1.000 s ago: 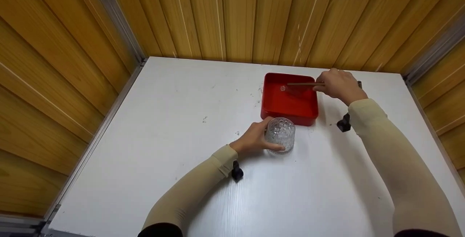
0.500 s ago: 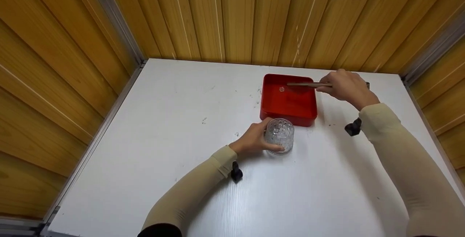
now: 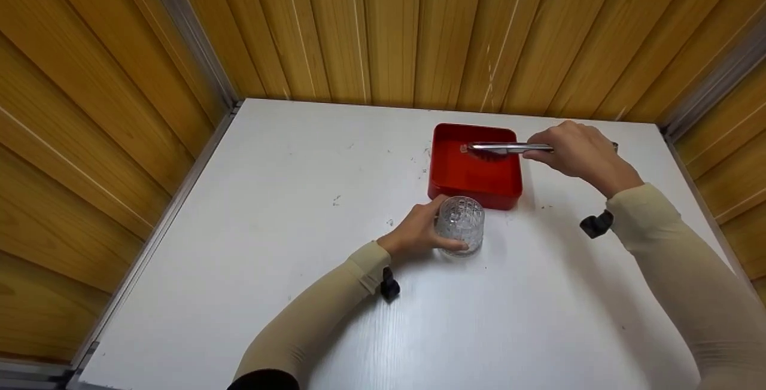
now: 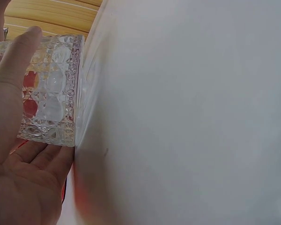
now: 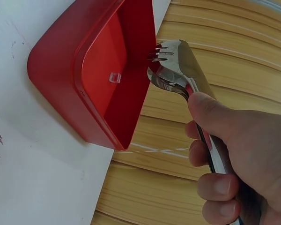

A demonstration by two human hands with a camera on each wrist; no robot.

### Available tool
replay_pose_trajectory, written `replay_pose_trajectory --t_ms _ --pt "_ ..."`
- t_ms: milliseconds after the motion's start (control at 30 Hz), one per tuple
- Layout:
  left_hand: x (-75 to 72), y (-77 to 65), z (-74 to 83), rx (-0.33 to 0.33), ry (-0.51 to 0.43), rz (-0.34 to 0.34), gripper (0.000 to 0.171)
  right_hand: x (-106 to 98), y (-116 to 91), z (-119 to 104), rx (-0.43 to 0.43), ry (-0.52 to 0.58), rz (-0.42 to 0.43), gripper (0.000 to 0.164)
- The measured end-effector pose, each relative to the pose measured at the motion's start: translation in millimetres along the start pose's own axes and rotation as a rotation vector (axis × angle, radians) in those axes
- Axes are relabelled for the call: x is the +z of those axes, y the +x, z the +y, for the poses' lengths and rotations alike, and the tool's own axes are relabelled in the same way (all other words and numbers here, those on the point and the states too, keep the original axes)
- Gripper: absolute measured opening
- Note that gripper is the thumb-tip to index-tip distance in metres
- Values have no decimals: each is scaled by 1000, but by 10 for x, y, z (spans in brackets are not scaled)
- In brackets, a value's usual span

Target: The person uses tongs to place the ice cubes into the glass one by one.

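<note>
My left hand (image 3: 416,233) holds a clear, cut-pattern glass (image 3: 470,225) upright on the white table, thumb on the near side and fingers round the far side. Behind the glass is a square red box (image 3: 476,195) with an open top. A single small clear cube (image 5: 114,78) lies on its floor. Over the box's right side my right hand (image 3: 571,149) grips metal serving tongs (image 5: 178,70), one end forked and the other spoon-shaped. In the right wrist view the tong tips hang apart from the cube; the head view overlaps them.
The white table (image 3: 269,198) has scattered dark scuff marks. Wood-patterned panels (image 3: 389,31) stand along its back and sides, close behind the red box. A small black device (image 3: 389,285) hangs at the left cuff and another (image 3: 596,224) at the right.
My right hand has shifted right and a little nearer, turning the tongs so their shiny side shows. The left hand keeps its hold on the glass, which stays in place.
</note>
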State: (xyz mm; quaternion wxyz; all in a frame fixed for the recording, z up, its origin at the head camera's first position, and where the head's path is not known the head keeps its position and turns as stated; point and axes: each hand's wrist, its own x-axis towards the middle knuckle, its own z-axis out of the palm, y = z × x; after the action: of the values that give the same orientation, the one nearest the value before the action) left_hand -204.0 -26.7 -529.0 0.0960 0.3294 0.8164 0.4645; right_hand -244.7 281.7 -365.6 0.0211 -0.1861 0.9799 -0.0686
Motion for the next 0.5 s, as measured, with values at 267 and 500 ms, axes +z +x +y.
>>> replay_pose_trajectory --t_ms 267,500 --pt "-15 -12 15 -19 -21 -3 81 -26 -180 -92 11 24 3 23" --pt "-26 -22 17 -22 -42 -13 81 -15 -329 -192 -11 23 34 23"
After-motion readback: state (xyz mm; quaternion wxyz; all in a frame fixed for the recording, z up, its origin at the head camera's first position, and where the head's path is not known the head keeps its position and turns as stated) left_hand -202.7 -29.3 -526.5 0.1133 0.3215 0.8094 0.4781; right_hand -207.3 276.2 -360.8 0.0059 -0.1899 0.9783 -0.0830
